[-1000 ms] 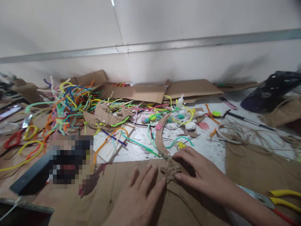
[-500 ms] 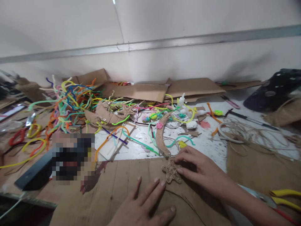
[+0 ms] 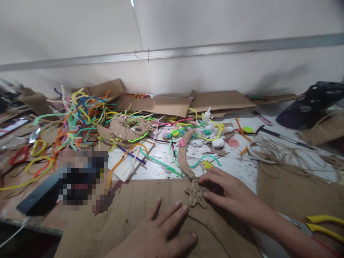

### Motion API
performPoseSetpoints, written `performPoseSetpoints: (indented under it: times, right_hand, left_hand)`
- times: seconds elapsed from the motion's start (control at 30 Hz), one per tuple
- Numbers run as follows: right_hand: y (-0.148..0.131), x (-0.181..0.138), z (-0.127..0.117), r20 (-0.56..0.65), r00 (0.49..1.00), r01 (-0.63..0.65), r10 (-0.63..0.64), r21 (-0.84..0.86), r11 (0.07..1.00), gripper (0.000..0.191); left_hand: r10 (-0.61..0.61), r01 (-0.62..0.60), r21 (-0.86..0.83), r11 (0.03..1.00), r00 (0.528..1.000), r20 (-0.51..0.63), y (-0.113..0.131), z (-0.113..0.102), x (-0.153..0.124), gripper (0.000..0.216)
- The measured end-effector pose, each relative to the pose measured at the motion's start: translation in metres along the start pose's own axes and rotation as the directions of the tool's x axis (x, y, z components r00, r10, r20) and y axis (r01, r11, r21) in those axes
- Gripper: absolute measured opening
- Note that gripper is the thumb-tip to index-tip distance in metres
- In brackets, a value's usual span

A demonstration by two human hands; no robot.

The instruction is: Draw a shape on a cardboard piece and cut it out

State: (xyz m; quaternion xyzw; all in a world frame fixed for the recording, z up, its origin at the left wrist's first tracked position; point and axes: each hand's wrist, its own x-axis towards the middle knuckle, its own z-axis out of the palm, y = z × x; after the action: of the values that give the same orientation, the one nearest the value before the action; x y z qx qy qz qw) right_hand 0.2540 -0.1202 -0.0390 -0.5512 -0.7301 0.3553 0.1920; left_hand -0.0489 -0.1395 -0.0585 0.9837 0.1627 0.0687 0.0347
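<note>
In the head view, the twine star (image 3: 196, 194) looks fully formed on the cardboard sheet (image 3: 129, 200), by the crescent's (image 3: 185, 157) near tip — whether they're joined yet, I can't tell. The right hand (image 3: 231, 195) curls in, grip slightly parted at the star's right edge, any pinch unclear; the left hand (image 3: 163, 233) spreads palm-down nearer — wide, holding nothing.

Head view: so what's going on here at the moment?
A person's right hand has its thumb and fingertips at the right side of a twine-covered star lying on a cardboard sheet. The left hand is spread just nearer the wearer, apart from the star. Beyond the star is a twine-covered crescent with a pink flower on it. A tangle of coloured fuzzy stems sits farther left.
</note>
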Motion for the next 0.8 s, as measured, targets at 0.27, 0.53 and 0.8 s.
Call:
performPoseSetpoints:
  times: [0.27,0.53,0.8]
  right_hand:
    - [-0.003,0.000,-0.002,-0.016,0.999,0.041,-0.041,-0.006,0.999,0.018]
    - [-0.005,-0.001,-0.009,0.044,0.999,0.020,-0.018,-0.039,0.999,0.015]
    - [0.003,0.001,-0.009,0.010,0.999,0.049,-0.049,-0.027,0.998,0.015]
  left_hand:
    - [-0.182,0.193,-0.144,0.971,0.980,0.081,-0.001,-0.019,0.043,0.073]
    - [-0.187,0.198,-0.171,0.965,0.979,0.078,0.002,0.002,0.047,0.073]
    - [-0.146,0.158,-0.251,0.955,0.987,0.063,-0.008,-0.007,0.051,0.070]
